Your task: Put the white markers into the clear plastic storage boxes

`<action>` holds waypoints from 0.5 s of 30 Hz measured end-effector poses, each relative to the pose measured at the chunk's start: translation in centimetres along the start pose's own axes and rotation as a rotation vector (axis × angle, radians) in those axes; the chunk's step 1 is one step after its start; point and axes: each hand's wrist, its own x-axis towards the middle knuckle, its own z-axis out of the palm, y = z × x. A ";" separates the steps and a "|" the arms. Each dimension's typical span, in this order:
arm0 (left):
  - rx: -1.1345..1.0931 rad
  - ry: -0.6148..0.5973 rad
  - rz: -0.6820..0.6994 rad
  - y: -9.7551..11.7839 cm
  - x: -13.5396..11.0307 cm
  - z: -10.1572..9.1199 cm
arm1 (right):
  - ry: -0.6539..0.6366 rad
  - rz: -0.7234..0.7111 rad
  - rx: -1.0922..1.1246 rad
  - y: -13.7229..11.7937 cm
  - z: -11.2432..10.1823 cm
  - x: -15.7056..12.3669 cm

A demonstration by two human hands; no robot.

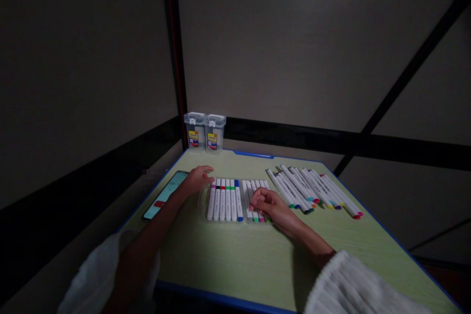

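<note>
Handling white markers (223, 206) in two clear trays (202, 208) on the desk (228, 255), with loose markers (312, 187) near its right edge.
Six markers fill the tray toward the left edge, apparently a finished row; the other tray (251, 222) also holds a row, but the right hand (271, 204) blocks its count, and the loose markers lie outside both. That hand curls over the row; whether it grips one cannot be told. The left hand (199, 178) is released, fingers stretched by the far end of the six. A smartphone (165, 195) lies along the left edge; two lidded plastic boxes (215, 136) stand at the far left corner, apart from the trays.
</note>
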 end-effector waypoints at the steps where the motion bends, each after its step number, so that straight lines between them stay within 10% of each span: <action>1: 0.028 -0.016 -0.009 -0.1 -0.1 -0.1 | -0.001 0.001 -0.001 0.0 0.0 0.0; 15: 0.211 -0.244 0.012 0.1 -0.8 -0.7 | -0.009 -0.004 -0.004 -0.1 0.1 0.0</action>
